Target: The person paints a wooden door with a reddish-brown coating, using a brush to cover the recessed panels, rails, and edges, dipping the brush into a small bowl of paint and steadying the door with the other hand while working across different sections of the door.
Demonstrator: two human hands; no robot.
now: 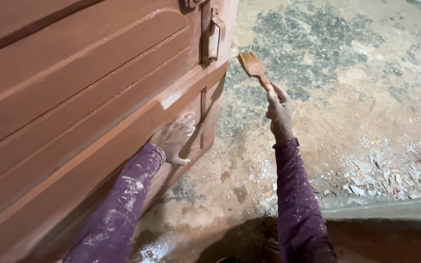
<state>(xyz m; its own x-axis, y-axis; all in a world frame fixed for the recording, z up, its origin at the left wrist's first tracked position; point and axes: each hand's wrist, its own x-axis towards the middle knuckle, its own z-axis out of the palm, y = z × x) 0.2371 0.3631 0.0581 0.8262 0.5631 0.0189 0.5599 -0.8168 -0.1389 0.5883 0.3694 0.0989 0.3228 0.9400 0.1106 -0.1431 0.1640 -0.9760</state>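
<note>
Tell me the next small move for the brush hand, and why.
Probably swing the right hand leftward to bring the paintbrush onto the door panel. The bristles hang in the air over the floor, off the wood, while the left hand lies flat on the panel, bracing it.

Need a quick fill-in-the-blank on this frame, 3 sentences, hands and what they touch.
1. The right hand holds a ____ by its handle.
2. The left hand rests flat on the reddish-brown ____.
3. The bristles are over the ____, off the painted surface.

Missing words: paintbrush; door; floor
</note>
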